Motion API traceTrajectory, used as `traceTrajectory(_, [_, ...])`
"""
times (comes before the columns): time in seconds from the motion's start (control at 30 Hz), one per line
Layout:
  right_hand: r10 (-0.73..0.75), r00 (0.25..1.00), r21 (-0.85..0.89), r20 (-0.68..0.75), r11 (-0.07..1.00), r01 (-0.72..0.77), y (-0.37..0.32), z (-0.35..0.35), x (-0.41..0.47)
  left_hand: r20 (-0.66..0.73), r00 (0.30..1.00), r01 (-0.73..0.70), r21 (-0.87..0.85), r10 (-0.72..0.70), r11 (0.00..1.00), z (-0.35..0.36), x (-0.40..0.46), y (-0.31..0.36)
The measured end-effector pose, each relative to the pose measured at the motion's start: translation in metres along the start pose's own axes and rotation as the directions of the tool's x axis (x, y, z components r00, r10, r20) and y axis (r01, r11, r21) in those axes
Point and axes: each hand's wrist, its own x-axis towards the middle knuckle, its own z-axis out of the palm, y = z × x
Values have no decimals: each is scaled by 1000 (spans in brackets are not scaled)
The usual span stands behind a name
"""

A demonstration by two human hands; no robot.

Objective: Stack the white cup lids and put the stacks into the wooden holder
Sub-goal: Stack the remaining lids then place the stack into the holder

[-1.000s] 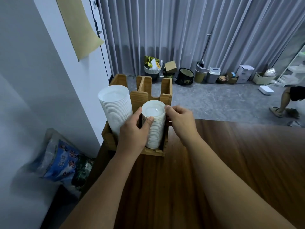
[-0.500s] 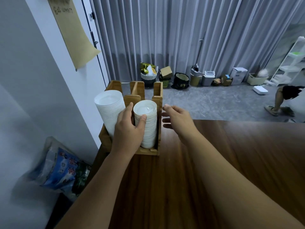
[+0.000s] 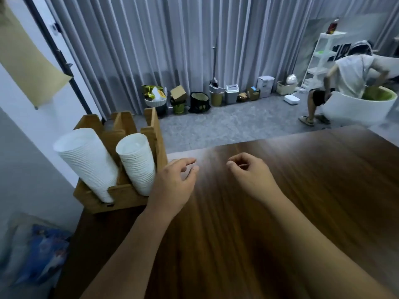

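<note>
Lids stand in two white stacks in the wooden holder (image 3: pixel 121 194) at the table's (image 3: pixel 280 212) far left corner: the left stack (image 3: pixel 86 162) in the front left slot, the right stack (image 3: pixel 137 162) in the front right slot, both leaning. Just right of the holder, the left hand (image 3: pixel 174 182) hovers over the table with loosely curled fingers, holding nothing. Near it, the right hand (image 3: pixel 248 171) hangs the same way, fingers curled loosely, empty.

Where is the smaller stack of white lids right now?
In the head view, the smaller lid stack stands in the front right slot of the wooden holder, beside the taller stack, just left of the empty left hand.
</note>
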Motion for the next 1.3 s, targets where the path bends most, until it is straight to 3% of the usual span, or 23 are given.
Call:
traceTrajectory(0.37, [198,956,-54,-215,975,-215,94,-134,-56,331,932,-126,-96,151,987,145,10,88])
traceTrajectory(0.67, [358,843,38,-402,926,-375,166,-246,-107,528,816,-154,-190,233,970,260,-8,166])
traceTrajectory(0.83, [491,688,169,-534,860,-482,212,-301,-129,622,731,-190,-211,282,959,316,-25,212])
traceTrajectory(1.0, [578,413,316,-704,776,-546,258,-350,-149,665,671,-230,-234,328,945,364,-37,251])
traceTrajectory(1.13, [620,242,328,-747,659,-677,292,-380,-159,683,640,-248,-251,353,936,397,-41,272])
traceTrajectory(1.2, [659,215,315,-721,588,-745,304,-388,-161,695,629,-231,-261,349,937,408,-42,282])
traceTrajectory(1.3, [682,261,254,-683,557,-791,321,-402,-159,723,604,-202,-269,336,942,426,-41,294])
